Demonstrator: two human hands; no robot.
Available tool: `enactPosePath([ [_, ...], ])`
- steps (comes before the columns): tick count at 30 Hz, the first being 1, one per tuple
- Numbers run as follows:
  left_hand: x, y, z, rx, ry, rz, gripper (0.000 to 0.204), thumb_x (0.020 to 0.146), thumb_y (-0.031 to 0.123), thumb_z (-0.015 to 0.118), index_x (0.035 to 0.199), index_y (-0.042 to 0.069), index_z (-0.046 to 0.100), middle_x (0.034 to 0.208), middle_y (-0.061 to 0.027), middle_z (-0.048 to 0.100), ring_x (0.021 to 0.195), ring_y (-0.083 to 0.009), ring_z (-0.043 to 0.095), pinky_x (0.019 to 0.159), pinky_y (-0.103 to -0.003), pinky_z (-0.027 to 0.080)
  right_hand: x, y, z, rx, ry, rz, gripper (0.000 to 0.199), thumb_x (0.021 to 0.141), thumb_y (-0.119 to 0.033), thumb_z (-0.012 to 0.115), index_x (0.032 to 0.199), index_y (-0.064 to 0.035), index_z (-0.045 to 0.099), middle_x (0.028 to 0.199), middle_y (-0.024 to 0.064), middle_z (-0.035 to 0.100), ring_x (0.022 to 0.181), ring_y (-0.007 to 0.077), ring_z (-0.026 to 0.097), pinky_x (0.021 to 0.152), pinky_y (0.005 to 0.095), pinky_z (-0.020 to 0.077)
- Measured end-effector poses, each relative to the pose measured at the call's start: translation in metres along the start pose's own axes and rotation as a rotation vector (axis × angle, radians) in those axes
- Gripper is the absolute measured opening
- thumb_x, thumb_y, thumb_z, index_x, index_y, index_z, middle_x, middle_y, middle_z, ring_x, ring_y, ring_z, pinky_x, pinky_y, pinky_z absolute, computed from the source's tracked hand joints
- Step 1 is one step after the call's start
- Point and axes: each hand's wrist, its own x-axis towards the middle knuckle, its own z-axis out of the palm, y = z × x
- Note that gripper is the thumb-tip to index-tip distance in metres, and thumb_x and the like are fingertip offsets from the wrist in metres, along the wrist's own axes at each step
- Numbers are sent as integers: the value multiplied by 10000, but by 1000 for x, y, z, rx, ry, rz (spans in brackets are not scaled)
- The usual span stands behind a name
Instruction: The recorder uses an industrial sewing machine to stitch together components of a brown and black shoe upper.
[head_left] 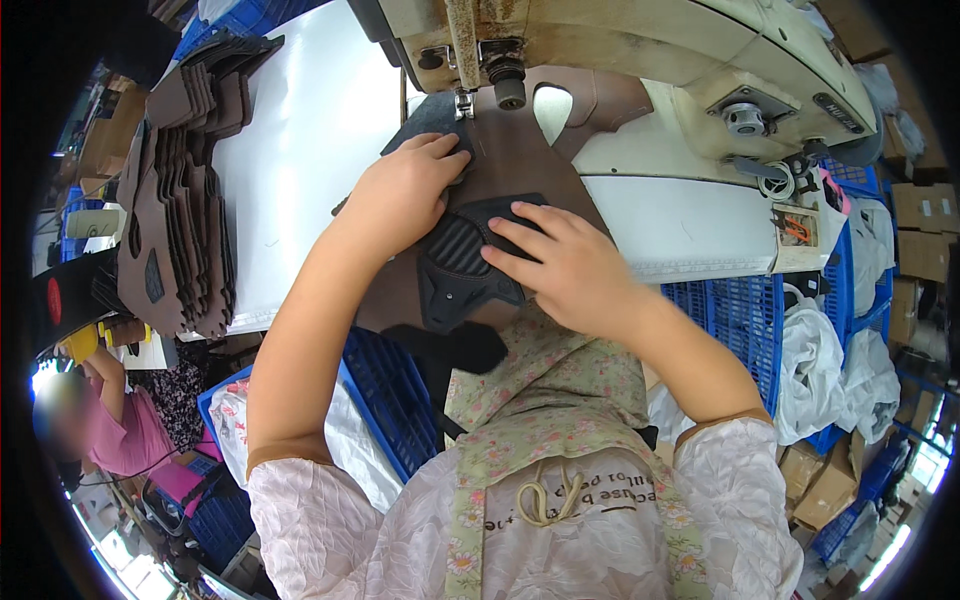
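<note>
A brown leather-like panel lies under the sewing machine's presser foot, spread over the machine bed. On it sit a black piece by the foot and a ribbed black patch nearer to me. My left hand rests on the panel just short of the foot, fingers stretched forward onto the black piece. With fingers spread, my right hand lies on the right side of the ribbed patch. The panel's near edge hangs toward my lap, a dark flap below it.
The cream sewing machine arches over the far side of the white table. Stacked brown panels lie at the left. Blue crates with white bags stand at the right. Another person sits at the far left.
</note>
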Motion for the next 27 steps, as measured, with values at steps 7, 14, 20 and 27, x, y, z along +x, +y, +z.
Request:
enactPosePath([
  [7,0,-2,-1,-29,11,20,574,685,-65,561,1246,33,627,1373,-146,560,1286,-321,511,1046,-405,470,-12,69,-32,222,52,743,259,811,-64,542,1030,-23,674,1027,174,657,938,336,629,859,405,505],
  [14,-1,-1,0,-38,6,15,557,684,-59,576,1233,16,629,1365,-156,563,1292,-324,504,1050,-402,467,-11,89,-37,1166,-75,802,231,886,-68,537,1064,17,657,1062,98,677,976,186,641,837,318,500],
  [20,0,-3,-1,-48,10,24,568,677,-58,591,1239,17,626,1363,-160,563,1294,-322,502,1043,-400,472,18,70,-3,1079,20,510,391,841,-150,638,1207,-14,614,1175,102,654,1065,228,618,957,337,467],
  [27,-1,-4,1,-40,12,26,567,680,-51,595,1242,16,624,1356,-164,568,1284,-327,509,1032,-405,475,5,44,-22,251,-77,133,689,661,-351,817,1262,-90,604,1313,148,580,1297,334,468,1131,496,329],
])
